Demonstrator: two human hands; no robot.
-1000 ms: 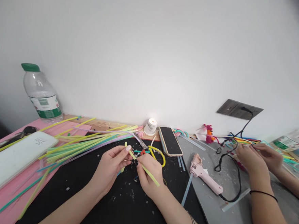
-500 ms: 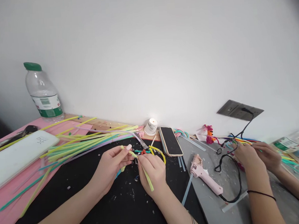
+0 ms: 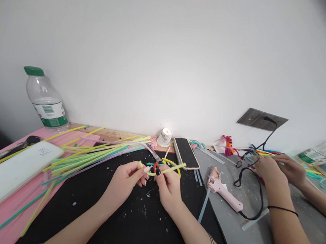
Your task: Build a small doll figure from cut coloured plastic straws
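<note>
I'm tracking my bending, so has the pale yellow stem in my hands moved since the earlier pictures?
Yes: the pale yellow stem's free end has swung up and rightward, now overlapping the unmoved phone in view.

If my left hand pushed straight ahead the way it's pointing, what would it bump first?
Probably your right hand, pinching the same yellow strip just beyond; depth is hard to judge.

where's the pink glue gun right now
In the head view, the pink glue gun lies right of centre on the grey surface, lower right of the phone and left of a co-worker's hands.
</note>
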